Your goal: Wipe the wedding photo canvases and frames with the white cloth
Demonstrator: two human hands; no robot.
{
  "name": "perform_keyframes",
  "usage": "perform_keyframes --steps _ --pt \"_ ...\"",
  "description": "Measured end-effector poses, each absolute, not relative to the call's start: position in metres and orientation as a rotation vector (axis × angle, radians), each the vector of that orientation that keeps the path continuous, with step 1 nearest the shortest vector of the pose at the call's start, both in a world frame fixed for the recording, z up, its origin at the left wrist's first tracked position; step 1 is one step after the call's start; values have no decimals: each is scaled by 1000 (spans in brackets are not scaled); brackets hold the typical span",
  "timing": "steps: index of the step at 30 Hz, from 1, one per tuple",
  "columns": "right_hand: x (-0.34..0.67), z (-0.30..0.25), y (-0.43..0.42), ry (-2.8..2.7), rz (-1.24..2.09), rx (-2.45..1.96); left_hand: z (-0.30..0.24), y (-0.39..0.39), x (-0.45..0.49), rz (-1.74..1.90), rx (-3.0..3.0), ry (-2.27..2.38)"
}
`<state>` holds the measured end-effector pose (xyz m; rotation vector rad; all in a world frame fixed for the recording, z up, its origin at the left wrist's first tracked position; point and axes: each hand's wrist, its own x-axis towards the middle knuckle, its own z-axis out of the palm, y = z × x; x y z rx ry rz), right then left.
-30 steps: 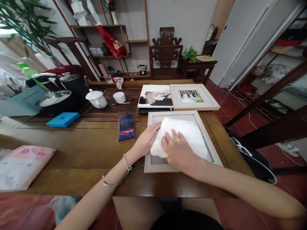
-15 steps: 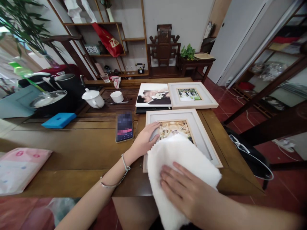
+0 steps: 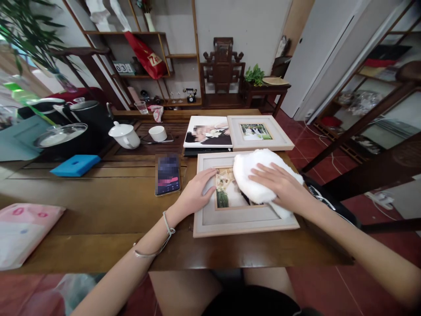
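Note:
A pale wooden picture frame (image 3: 210,228) lies flat near the table's front edge, with a photo (image 3: 223,195) in its middle. My left hand (image 3: 196,193) rests on the frame's left side, fingers stretched towards the photo and nothing in them. Over the frame's upper right part, my right hand (image 3: 279,184) presses a bunched white cloth (image 3: 247,169) down with its fingers laid across it. The cloth covers the right part of the photo and the frame's upper right corner. Left of the frame lies a phone (image 3: 168,175) with its screen lit.
Behind the frame lie a photo panel (image 3: 208,134) and another framed photo (image 3: 258,131). A white lidded cup (image 3: 125,135), a small white bowl (image 3: 158,133), a blue block (image 3: 75,165) and a pink-white tissue pack (image 3: 28,235) occupy the left. The table (image 3: 131,219) ends at my lap.
My right hand has slid the white cloth up and away from me, to the frame's upper right. The photo's lower left now shows. My left hand has stayed on the frame.

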<state>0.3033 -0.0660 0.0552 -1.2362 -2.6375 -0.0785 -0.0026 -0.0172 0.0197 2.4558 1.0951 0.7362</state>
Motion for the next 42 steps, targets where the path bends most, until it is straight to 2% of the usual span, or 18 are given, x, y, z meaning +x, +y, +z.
perform_keyframes --steps 7,14,17,24,28,32,36,42 --pt "285 48 -28 -2402 -99 -1461 20 -18 -3 727 2446 1111" --pt "272 77 -125 -2775 306 -1233 18 -18 -2 755 2443 1107" --pt "267 89 -155 -2820 378 -1120 17 -17 -2 745 2447 1100" --pt "288 61 -108 -2705 146 -1144 17 -17 -3 759 2469 1073" --pt "302 47 -51 -2521 -114 -1311 19 -17 -3 747 2460 1086" --pt "288 49 -12 -2400 -190 -1475 19 -17 -3 752 2449 1077" --pt "258 55 -20 -2584 -68 -1438 17 -16 -3 765 2438 1077" --pt "234 79 -106 -2809 350 -1322 14 -17 -3 797 2440 1059"
